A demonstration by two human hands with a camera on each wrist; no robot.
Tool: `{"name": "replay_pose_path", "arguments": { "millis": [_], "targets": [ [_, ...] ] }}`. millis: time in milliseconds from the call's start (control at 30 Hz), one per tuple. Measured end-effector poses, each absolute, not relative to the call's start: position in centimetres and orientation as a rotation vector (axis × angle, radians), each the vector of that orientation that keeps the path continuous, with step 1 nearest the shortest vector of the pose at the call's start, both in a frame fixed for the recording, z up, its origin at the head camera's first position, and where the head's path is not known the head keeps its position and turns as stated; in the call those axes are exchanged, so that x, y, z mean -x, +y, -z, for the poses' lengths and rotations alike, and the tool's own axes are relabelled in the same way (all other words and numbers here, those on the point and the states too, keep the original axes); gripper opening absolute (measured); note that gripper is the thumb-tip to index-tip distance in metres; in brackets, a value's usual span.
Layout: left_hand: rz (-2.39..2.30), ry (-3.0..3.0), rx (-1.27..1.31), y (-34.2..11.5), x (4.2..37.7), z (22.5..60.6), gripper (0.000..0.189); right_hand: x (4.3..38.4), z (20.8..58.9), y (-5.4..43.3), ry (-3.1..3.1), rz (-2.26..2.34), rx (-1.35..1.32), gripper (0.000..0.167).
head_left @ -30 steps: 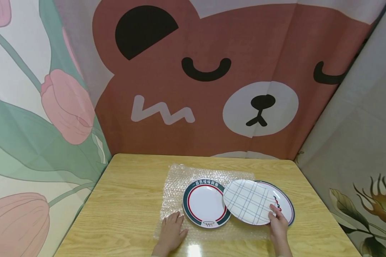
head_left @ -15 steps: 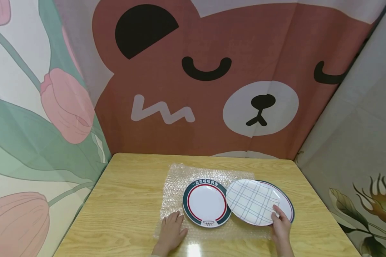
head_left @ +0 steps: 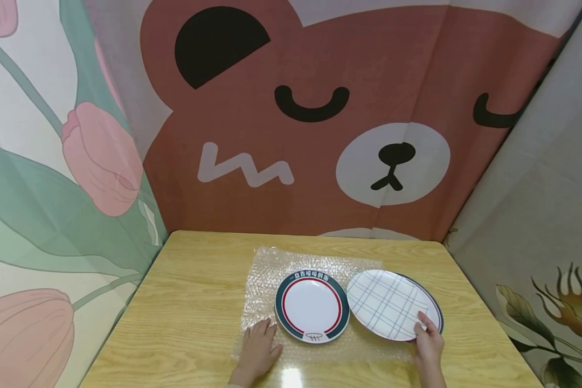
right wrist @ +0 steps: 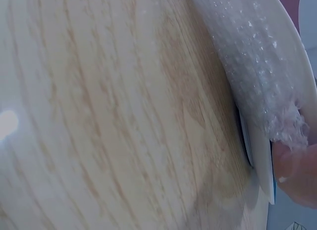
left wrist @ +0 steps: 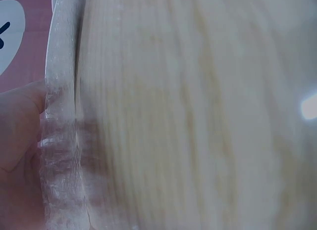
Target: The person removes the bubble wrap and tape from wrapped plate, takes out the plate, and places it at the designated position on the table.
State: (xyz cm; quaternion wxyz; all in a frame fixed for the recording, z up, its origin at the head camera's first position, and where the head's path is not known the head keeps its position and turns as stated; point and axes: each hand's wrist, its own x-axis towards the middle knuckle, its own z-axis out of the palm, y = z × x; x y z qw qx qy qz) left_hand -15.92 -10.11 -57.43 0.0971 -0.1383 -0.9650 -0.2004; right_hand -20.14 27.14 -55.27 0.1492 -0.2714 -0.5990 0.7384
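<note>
My right hand [head_left: 429, 345] grips the near right rim of a white plate [head_left: 385, 302] with blue check lines, thumb on top. This checked plate overlaps another plate [head_left: 438, 307], of which a white and dark blue edge shows on the right. Left of it lies a white plate [head_left: 312, 307] with a dark green rim and a red ring, on a sheet of bubble wrap [head_left: 262, 285]. My left hand [head_left: 258, 347] rests flat on the wrap's near left part, fingers extended. The left wrist view shows that hand [left wrist: 20, 146] at the bubble wrap's edge [left wrist: 62, 156].
The wooden table [head_left: 189, 302] reaches back to a curtain [head_left: 252, 205] printed with a bear. A tulip-print curtain [head_left: 102, 161] hangs on the left, and a pale floral one [head_left: 528, 188] on the right. Light glares off the table's front.
The checked plate has shifted right in my right hand, away from the green-rimmed plate and further over the right-hand one. My left hand has stayed in place.
</note>
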Motion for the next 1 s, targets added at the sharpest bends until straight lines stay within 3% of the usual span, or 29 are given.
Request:
{"name": "replay_pose_path", "arguments": {
  "millis": [1000],
  "targets": [
    [0.591, -2.823, 0.419, -10.2, 15.9, 57.6, 0.045, 19.5, 55.4, 28.6, -1.474, -2.171, 0.791, 0.04]
  ]
}}
